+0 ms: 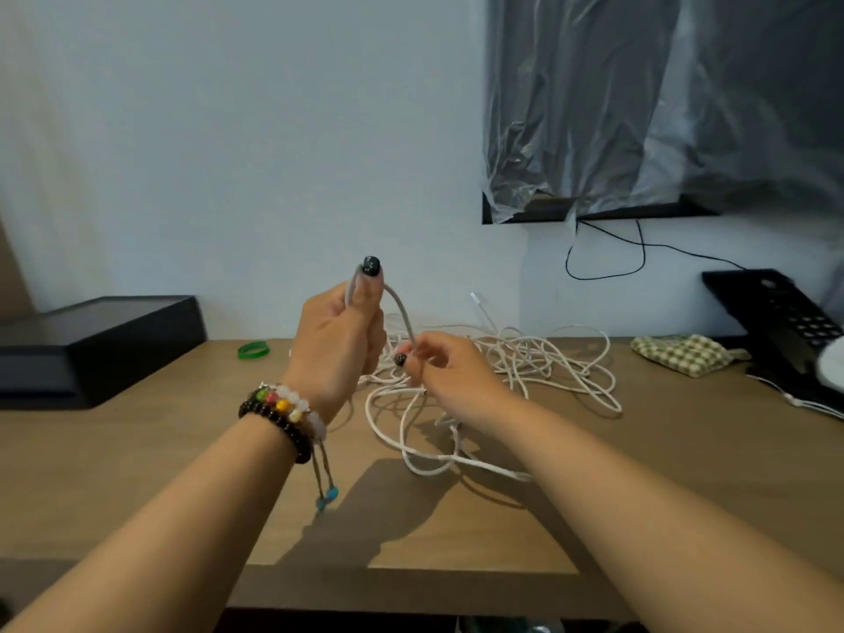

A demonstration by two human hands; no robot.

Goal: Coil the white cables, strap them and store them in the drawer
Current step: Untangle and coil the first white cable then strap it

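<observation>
A tangle of white cables (525, 363) lies spread over the middle of the wooden desk (137, 459). My left hand (335, 340) is raised above the desk and grips one white cable, its thumb pressing a bend of it upward. From there the cable arcs down to my right hand (438, 363), which pinches it between thumb and fingers just above the pile. A loose loop (411, 450) trails toward the desk's front edge. A cable end with a plug (475, 299) sticks up behind the pile.
A black box (91, 344) sits at the left back. A green band (252, 349) lies near it. At the right are a checked cloth pouch (680, 354), a black telephone (785, 317) and a plastic-covered screen (662, 107) on the wall.
</observation>
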